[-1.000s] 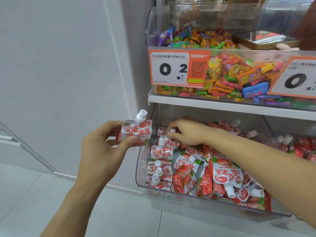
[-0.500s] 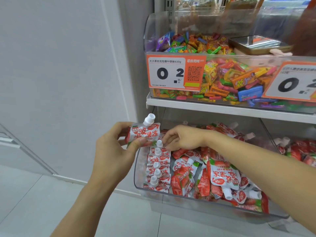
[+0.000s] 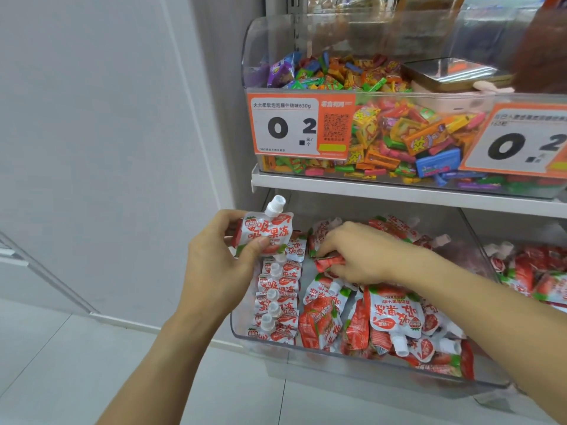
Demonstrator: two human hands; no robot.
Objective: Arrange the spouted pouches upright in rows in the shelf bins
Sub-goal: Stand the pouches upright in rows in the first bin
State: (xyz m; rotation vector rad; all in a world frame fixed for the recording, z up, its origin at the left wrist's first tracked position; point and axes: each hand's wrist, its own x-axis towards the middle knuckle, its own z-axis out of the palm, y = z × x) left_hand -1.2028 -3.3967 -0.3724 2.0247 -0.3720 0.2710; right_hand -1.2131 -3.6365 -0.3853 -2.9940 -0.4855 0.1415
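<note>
My left hand (image 3: 219,265) grips a red-and-white spouted pouch (image 3: 267,231) upright, white cap up, just above the left end of the clear lower bin (image 3: 260,345). Below it a row of upright pouches (image 3: 277,297) lines the bin's left side, caps in a column. My right hand (image 3: 359,256) reaches into the bin's middle back, its fingers closed on a red pouch (image 3: 328,261) lying among the loose heap of pouches (image 3: 395,320) that fills the rest of the bin.
A white shelf edge (image 3: 399,191) runs close above the bin. On it stands a clear bin of mixed candies (image 3: 383,130) with orange price tags (image 3: 300,124). A second pouch bin (image 3: 534,271) is at right. Grey wall and floor lie left.
My right hand moved from the back of the left row toward the bin's middle and closed on a red pouch. My left hand stayed by the bin's left end with its pouch.
</note>
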